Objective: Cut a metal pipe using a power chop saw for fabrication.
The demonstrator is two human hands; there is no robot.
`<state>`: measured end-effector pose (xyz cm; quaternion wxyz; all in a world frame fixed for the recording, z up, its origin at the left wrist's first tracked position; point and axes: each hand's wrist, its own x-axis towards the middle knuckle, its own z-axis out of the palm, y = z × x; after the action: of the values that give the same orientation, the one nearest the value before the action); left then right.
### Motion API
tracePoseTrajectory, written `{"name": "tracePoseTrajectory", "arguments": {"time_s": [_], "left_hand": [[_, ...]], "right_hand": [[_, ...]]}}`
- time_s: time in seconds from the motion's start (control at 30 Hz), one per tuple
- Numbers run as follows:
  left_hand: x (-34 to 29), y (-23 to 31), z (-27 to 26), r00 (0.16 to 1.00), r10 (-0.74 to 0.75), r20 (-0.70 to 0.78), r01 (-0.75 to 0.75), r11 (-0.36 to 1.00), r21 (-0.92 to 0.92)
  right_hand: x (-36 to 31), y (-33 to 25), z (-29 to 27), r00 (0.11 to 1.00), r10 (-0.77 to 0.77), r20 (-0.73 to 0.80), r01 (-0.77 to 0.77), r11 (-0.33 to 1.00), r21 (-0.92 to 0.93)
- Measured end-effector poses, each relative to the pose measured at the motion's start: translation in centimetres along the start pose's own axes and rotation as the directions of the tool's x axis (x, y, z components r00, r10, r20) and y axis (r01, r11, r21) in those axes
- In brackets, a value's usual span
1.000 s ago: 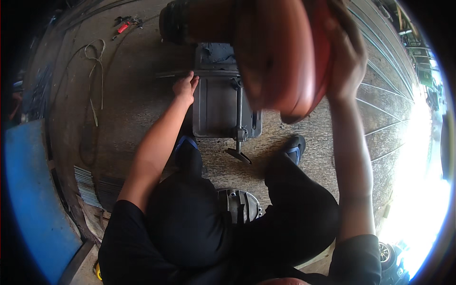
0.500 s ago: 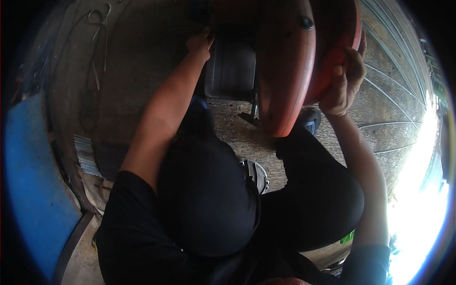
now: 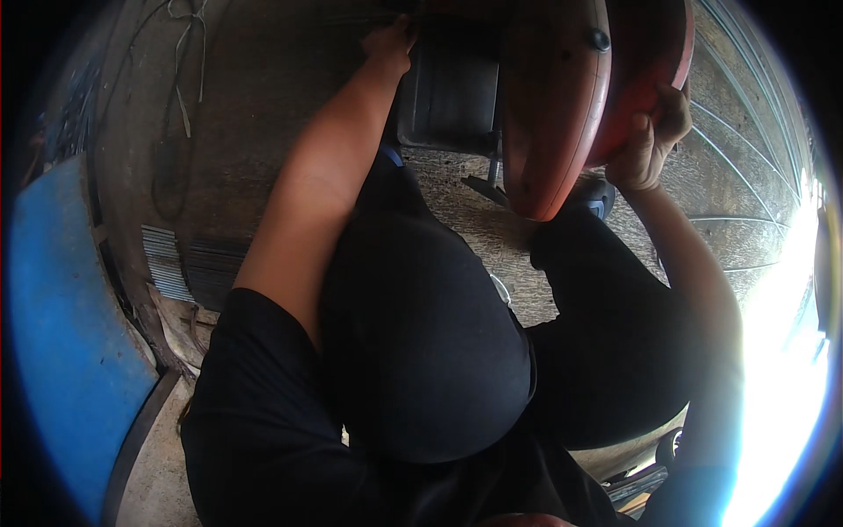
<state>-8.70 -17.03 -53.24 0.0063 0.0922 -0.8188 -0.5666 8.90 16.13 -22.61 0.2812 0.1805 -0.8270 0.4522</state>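
Note:
A machine with a red rounded casing (image 3: 558, 105) stands ahead of me, and a small black knob (image 3: 599, 39) shows on it. Behind its right side is a second red curved piece (image 3: 645, 79). My right hand (image 3: 652, 145) grips that piece's right edge, thumb on the near face and fingers round the rim. To the left of the casing sits a dark rectangular box-like part (image 3: 450, 97). At this part's far left corner my left hand (image 3: 391, 44) is closed, its fingertips lost in shadow; what they hold cannot be made out.
My bent knees (image 3: 421, 342) and a shoe (image 3: 597, 200) are close below the machine. Long thin rods (image 3: 738, 149) lie on the floor at right. A blue panel (image 3: 75, 342) stands at left, near a bundle of short metal strips (image 3: 165, 262).
The picture has shifted, so the machine and both hands appear farther right and slightly higher. Both hands keep their places on it. My knee now covers most of a grey ribbed round thing.

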Motion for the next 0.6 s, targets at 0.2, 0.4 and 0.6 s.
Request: {"name": "tracePoseTrajectory", "arguments": {"time_s": [0.2,0.4,0.6], "left_hand": [[-5.4,12.6,3.5,0.772,-0.601,0.205,0.519,0.411,-0.749],[-4.8,13.5,-1.0,0.786,-0.615,0.066,0.485,0.545,-0.684],[-5.1,11.8,1.4,0.867,-0.491,0.09,0.432,0.649,-0.626]], "right_hand": [[-1.9,0.9,-2.4,0.998,0.058,-0.002,-0.058,0.997,-0.053],[-0.5,0.0,0.0,1.0,-0.02,-0.008,0.02,1.0,-0.016],[-1.1,0.4,-0.9,1.0,-0.003,-0.008,0.003,0.998,-0.065]]}}
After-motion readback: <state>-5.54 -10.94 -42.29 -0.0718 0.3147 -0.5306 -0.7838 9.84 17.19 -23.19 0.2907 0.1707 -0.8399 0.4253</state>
